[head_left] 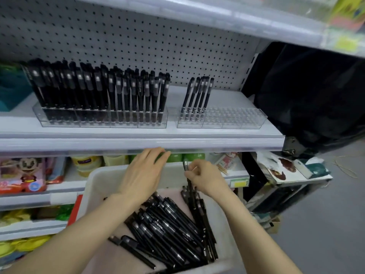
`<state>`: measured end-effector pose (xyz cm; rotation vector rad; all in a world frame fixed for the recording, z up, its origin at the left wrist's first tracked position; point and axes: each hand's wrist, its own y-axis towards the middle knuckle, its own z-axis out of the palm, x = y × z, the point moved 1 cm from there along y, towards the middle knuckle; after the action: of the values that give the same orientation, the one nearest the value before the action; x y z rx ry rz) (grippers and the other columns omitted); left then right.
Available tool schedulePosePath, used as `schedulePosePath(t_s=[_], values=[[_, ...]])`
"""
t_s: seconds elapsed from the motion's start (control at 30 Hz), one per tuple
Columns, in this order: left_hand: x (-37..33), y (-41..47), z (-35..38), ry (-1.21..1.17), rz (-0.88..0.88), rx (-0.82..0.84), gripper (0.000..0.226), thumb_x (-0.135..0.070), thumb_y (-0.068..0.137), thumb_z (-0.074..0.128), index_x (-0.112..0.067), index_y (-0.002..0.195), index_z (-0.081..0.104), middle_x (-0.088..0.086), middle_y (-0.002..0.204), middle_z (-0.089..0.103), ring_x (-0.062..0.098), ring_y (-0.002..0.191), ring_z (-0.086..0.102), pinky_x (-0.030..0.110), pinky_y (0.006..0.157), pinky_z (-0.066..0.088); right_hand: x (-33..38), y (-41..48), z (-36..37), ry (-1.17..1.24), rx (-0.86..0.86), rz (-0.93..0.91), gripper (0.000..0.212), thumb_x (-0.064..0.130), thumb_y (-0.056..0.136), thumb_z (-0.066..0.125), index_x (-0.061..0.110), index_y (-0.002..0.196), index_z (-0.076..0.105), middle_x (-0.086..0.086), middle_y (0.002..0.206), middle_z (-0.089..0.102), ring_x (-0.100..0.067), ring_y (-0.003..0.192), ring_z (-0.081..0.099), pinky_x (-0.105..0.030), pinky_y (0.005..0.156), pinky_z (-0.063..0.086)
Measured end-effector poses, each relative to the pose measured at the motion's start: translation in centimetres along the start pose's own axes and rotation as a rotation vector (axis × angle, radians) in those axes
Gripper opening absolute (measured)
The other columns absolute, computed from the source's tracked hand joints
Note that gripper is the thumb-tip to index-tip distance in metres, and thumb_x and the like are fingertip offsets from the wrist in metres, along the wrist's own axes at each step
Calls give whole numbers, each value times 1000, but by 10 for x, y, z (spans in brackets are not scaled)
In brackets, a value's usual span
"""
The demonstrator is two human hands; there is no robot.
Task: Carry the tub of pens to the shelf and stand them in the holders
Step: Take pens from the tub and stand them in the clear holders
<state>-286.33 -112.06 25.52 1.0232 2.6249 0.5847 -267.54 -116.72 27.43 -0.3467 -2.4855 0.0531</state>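
Black pens (169, 230) heaped in a white tub (92, 184) just below the shelf (138, 143), right hand (205, 178) pinching a pen (185, 165) upright, left hand (142, 175) flat with straight fingers over the tub's far rim, left holder (102, 120) full, right holder (233, 119) mostly bare.

A white pegboard panel (138, 36) dotted with small holes fills the back. A teal box (11, 89) sits at far left. Lower down, red packs printed with a cartoon mouse (23, 175) stand beside pale yellow bottles (87, 165) and green containers (183, 157). Yellow packets (19, 246) lie at lower left. Black sheeting (308, 91) hangs at right above a grey floor (325, 224).
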Motion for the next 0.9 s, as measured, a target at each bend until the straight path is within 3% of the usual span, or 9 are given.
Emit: schedulePosePath(t_s=[0.07,0.13,0.23,0.33,0.43,0.53,0.7,0.8,0.9], values=[[-6,18,-11,-8,6,-24,58,-3,72,79,-10,128,62,8,124,61,26,109,57,37,77,56,1,11,-32,133,-99,-46,10,29,91,63,28,84,55,-1,83,71,-22,79,67,-42,73,56],[-13,42,-22,-13,18,-48,57,-3,76,76,-12,129,60,6,125,59,23,111,54,35,76,57,1,23,-65,254,-211,-81,8,26,91,63,25,86,58,-5,79,72,-25,74,69,-47,71,58],[-21,83,-31,15,42,-91,63,1,78,72,-12,137,52,7,135,51,24,122,45,37,89,52,8,40,-112,397,-387,-162,8,20,95,60,13,98,58,-8,84,73,-17,70,70,-35,67,60],[-26,120,-31,44,57,-125,69,5,72,75,-7,136,52,9,134,50,26,121,44,37,86,53,15,57,-148,450,-570,-244,10,18,96,60,11,101,57,-3,79,73,-12,67,70,-30,71,58],[-29,141,-23,74,75,-121,69,4,69,78,-5,133,54,11,130,53,27,114,47,37,88,52,21,74,-166,508,-682,-268,17,16,96,59,5,109,57,-7,87,71,-13,74,71,-19,65,55],[-28,146,-12,79,54,-106,67,5,66,80,-7,128,58,10,124,56,27,107,50,36,79,53,27,91,-170,517,-720,-296,19,18,97,57,7,113,56,-3,92,72,-10,75,71,-27,76,58],[-29,143,-7,71,4,-83,77,14,63,72,-8,134,54,9,129,55,28,114,48,34,77,52,31,112,-160,473,-658,-343,10,14,96,57,21,104,55,7,86,70,-11,77,71,-37,83,58],[-31,144,-8,68,-10,-79,77,16,63,69,-8,134,54,10,129,55,28,115,48,36,78,52,26,121,-148,369,-588,-350,12,15,94,60,19,106,59,1,88,72,-20,82,70,-46,81,57],[-31,144,-10,63,-12,-56,77,15,68,65,-8,139,50,9,134,51,28,119,44,36,84,50,19,126,-133,256,-513,-310,12,16,95,59,13,107,60,-8,90,73,-30,83,69,-45,79,56]])
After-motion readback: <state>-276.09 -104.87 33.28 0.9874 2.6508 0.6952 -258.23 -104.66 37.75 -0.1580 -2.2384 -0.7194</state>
